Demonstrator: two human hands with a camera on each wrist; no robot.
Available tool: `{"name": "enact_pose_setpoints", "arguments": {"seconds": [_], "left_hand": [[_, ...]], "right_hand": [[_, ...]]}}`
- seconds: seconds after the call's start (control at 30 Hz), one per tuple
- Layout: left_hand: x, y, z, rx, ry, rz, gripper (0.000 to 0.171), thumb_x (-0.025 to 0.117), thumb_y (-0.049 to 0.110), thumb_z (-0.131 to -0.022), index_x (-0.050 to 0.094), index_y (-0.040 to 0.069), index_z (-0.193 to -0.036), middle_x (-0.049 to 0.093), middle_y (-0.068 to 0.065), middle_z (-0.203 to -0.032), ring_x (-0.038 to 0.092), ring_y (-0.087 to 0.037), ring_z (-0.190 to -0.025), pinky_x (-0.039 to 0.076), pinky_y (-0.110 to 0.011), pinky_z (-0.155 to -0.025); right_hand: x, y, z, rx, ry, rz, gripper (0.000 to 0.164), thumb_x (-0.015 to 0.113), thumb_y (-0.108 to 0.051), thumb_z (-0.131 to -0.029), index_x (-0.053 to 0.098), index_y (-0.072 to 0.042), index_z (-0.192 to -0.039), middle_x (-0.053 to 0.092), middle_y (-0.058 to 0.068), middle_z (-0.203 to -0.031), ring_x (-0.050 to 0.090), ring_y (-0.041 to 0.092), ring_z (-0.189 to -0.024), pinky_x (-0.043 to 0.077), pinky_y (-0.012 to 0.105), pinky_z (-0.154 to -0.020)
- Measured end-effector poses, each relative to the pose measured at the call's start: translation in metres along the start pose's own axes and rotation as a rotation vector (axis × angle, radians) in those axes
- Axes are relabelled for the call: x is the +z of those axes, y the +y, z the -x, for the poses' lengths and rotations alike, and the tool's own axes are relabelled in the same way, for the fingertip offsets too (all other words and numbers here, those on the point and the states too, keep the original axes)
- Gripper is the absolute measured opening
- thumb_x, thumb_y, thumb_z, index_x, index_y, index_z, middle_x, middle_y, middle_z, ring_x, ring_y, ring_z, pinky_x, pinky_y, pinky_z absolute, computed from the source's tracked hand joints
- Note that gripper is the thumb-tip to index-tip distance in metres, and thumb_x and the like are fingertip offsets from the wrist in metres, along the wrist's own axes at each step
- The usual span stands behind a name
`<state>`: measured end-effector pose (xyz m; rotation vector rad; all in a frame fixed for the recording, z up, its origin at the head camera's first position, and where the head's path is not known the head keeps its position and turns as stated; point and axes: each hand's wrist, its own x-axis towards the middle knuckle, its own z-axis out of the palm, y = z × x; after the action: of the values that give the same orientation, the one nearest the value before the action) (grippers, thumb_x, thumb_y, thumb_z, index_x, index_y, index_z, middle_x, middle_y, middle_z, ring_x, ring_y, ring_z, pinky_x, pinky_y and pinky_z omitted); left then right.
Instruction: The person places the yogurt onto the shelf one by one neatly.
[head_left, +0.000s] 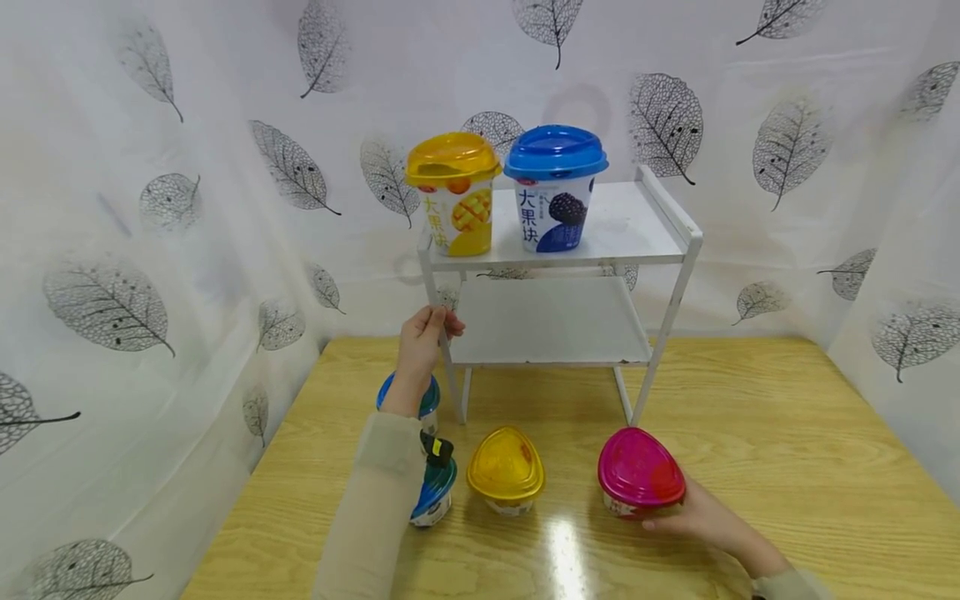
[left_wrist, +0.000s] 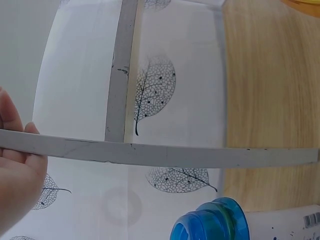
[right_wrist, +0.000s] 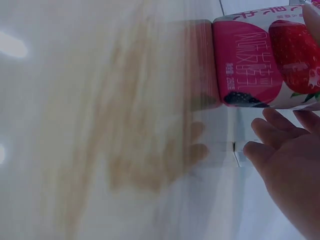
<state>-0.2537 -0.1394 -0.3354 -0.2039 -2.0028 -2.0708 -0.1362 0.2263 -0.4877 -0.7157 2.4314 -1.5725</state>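
Note:
My left hand (head_left: 423, 346) grips the left front leg of a white two-tier shelf rack (head_left: 555, 321); the leg (left_wrist: 175, 155) runs between the fingers in the left wrist view. At the right front, my right hand (head_left: 693, 521) is round the lower part of a pink-lidded yogurt cup (head_left: 639, 471). Strawberry print shows on that cup's side (right_wrist: 250, 65) in the right wrist view, its base at the tabletop. Between the hands stands a yellow-lidded yogurt cup (head_left: 506, 467). Two blue-lidded cups, one near (head_left: 435, 496) and one farther back (head_left: 430, 400), are partly hidden by my left forearm.
On the rack's top tier stand a yellow-lidded mango cup (head_left: 455, 193) and a blue-lidded blackberry cup (head_left: 557, 190). The lower tier (head_left: 551, 321) lies beneath them. Leaf-printed white sheeting (head_left: 217, 275) surrounds the wooden table (head_left: 787, 433) at the back and sides.

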Motion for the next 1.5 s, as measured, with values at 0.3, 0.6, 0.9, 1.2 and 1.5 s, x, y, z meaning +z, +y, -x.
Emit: {"name": "enact_pose_setpoints", "arguments": {"seconds": [0.3,0.6,0.9,1.2,1.5], "left_hand": [[0.0,0.002,0.002,0.009,0.002,-0.002,0.029,0.038,0.02,-0.094,0.054,-0.003,-0.085,0.059,-0.001,-0.073,0.058,-0.013,-0.069,0.044,-0.04,-0.081],[-0.001,-0.001,0.002,0.003,0.005,-0.005,0.03,0.039,0.021,-0.094,0.054,-0.003,-0.086,0.059,-0.002,-0.074,0.058,-0.014,-0.07,0.044,-0.037,-0.081],[-0.002,0.0,0.002,-0.002,0.011,-0.005,0.03,0.039,0.023,-0.093,0.054,-0.002,-0.086,0.059,-0.003,-0.075,0.058,-0.014,-0.071,0.045,-0.036,-0.081],[-0.001,0.001,0.003,0.013,0.003,0.004,0.03,0.039,0.022,-0.093,0.053,-0.003,-0.087,0.059,-0.002,-0.074,0.058,-0.013,-0.07,0.045,-0.036,-0.08],[0.0,0.0,0.002,0.024,-0.008,0.014,0.029,0.038,0.021,-0.094,0.053,-0.003,-0.086,0.059,-0.001,-0.074,0.058,-0.013,-0.07,0.045,-0.035,-0.08]], "right_hand": [[0.005,0.003,-0.004,-0.028,0.057,-0.084,0.078,0.073,-0.001,-0.069,0.027,0.009,-0.13,0.05,-0.016,-0.116,0.045,-0.003,-0.104,0.037,0.016,-0.085],[0.006,0.002,-0.005,0.036,0.06,-0.083,0.078,0.073,-0.005,-0.07,0.025,0.01,-0.131,0.047,0.022,-0.12,0.045,-0.005,-0.102,0.038,0.017,-0.084],[0.008,0.003,-0.007,0.095,0.085,-0.066,0.081,0.074,-0.007,-0.069,0.025,0.009,-0.132,0.044,0.029,-0.121,0.044,-0.006,-0.101,0.039,0.019,-0.084],[0.011,-0.004,-0.01,0.052,0.142,-0.11,0.082,0.073,-0.003,-0.069,0.023,0.005,-0.134,0.043,0.029,-0.121,0.046,-0.004,-0.102,0.041,0.021,-0.083],[0.013,-0.014,-0.014,0.013,0.26,-0.043,0.082,0.074,-0.001,-0.067,0.024,0.005,-0.132,0.046,0.027,-0.118,0.046,-0.005,-0.1,0.043,0.022,-0.081]]}}
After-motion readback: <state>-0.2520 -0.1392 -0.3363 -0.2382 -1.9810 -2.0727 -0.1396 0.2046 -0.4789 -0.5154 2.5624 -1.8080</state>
